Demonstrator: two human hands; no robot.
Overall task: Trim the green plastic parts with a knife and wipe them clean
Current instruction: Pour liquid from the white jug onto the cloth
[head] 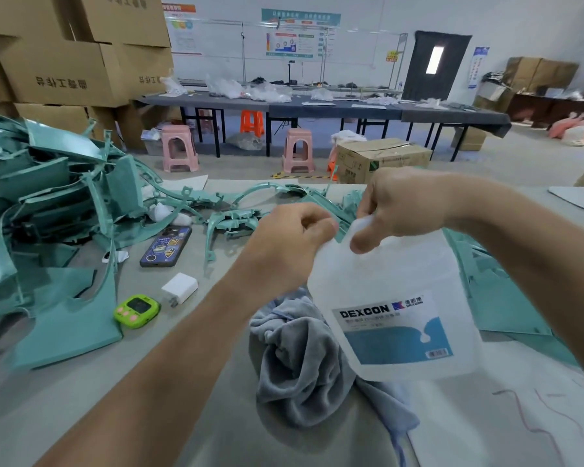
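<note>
Green plastic parts [58, 203] lie heaped on the left of the table [189, 382]. More curved pieces are strewn across the middle, and flat ones lie under my right forearm. None of them is in my hands.

My right hand [405, 203] is curled round the handle of a clear jug [395, 298] with a blue and white label, holding it up off the table. My left hand [290, 237] is clenched at the jug's neck, fingers pinching there. They hide the cap, so I cannot tell whether it is on or off. Straight below the jug sits a crumpled grey cloth [304, 358], close to the near edge.

I judge this to be preparation for wiping: getting liquid ready to wet the cloth. I see no knife anywhere, so I cannot say how much trimming is done. Nothing in the pile marks which pieces are finished, and the sheer size of it suggests most of the work is left.

A phone [166, 246], a white charger [180, 287] and a small green timer [137, 311] rest between the heap and my left arm.
</note>
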